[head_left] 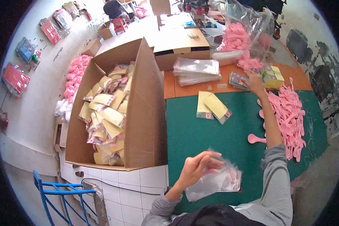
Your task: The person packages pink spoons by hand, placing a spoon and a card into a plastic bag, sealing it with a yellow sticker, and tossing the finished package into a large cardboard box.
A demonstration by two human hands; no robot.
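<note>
Near the front edge of the green mat (218, 139), my left hand (201, 167) is closed over clear plastic bags (211, 186), with something pink under the fingers. My right hand (253, 82) reaches to the back right, at a stack of printed cards (238, 80); its fingertips are too small to make out. Beside it stand yellow-topped card stacks (273, 76). Pink spoons (290, 124) lie heaped on the mat's right side, and one single spoon (256, 139) lies apart. Two filled packets with yellow cards (214, 105) lie at the mat's back left.
A large cardboard box (145, 109) on the left holds many filled packets. Stacked clear bags (196, 68) lie behind the mat, near a closed carton (181, 49). A plastic sack of pink pieces (235, 36) stands at the back right. A blue metal frame (60, 192) is at lower left.
</note>
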